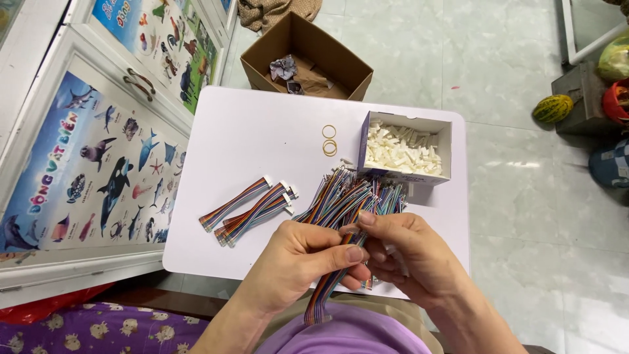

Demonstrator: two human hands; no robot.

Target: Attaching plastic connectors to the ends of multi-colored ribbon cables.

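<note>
Pale green-white tiled floor (524, 216), glossy under soft daylight. Small white table (262, 131) in the middle. White cabinet doors (85, 164) on the left, covered with animal posters. Open brown cardboard box (308, 59) on the floor at the far side. Striped melon (552, 109) far right.

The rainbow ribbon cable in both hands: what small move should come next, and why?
Probably the right hand should reach to the box of white connectors for one piece. The left hand pinches the ribbon cable, whose near end looks bare, while the finished cables on the white table carry white ends.
</note>
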